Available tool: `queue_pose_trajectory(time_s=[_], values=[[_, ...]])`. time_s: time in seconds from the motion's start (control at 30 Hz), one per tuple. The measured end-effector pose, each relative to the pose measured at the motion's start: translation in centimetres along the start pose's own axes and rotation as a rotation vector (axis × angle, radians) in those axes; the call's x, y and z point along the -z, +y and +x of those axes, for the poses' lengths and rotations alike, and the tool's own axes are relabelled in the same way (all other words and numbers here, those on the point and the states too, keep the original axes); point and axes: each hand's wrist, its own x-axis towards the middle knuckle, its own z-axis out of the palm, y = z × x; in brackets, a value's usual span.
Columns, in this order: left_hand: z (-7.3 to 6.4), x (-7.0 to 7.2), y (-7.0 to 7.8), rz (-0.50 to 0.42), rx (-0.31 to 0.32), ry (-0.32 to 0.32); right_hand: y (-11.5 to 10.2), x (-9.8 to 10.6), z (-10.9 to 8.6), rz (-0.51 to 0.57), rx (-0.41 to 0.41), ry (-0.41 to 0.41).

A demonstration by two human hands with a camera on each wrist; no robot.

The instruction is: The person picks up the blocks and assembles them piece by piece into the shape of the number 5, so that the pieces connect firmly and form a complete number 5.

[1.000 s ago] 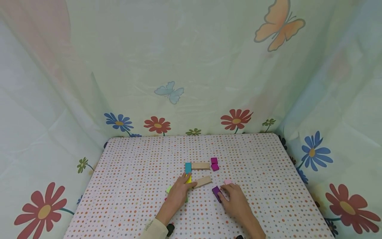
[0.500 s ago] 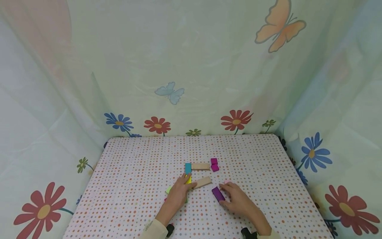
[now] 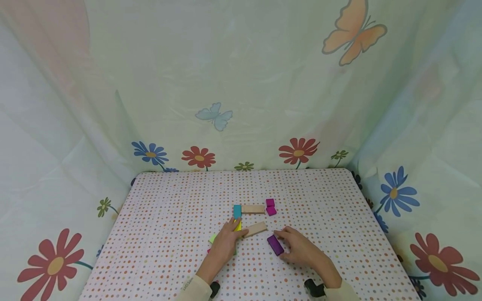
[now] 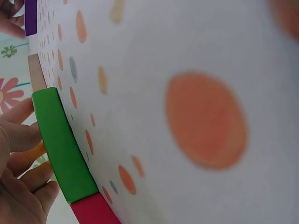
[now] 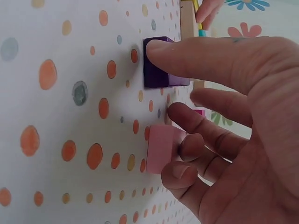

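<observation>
In the head view my left hand rests across a row of blocks, fingers over the yellow block. Its thumb lies at the near wooden plank. A green block and a red block show beside its fingers in the left wrist view. My right hand has its thumb against one end of the purple block. The index fingertip is near the other end; whether it touches is unclear. Under the ring and little fingers lies a pink block, hidden in the head view.
A teal block meets the far wooden plank beyond my left hand. Two magenta blocks lie just right of that plank. A light green block peeks out left of my left hand. Dotted cloth covers the table.
My right thumb has shifted from the purple block's side to its near end. The block has turned slightly, and the right hand now covers the pink block. The left hand stays put.
</observation>
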Motion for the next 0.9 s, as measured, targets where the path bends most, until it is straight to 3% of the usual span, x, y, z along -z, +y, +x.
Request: queue_pose_trajectory(time_s=[0.57,0.73,0.9], values=[[0.02,0.04,0.08,0.007,-0.003,0.001,-0.21,0.3,0.63,-0.029,-0.007,-0.077],[-0.09,0.11,0.1,0.004,-0.002,0.0,-0.42,0.08,0.56,-0.017,-0.004,-0.056],[-0.06,0.11,0.07,0.004,-0.004,-0.001,-0.97,-0.34,0.57,0.014,-0.087,-0.004]])
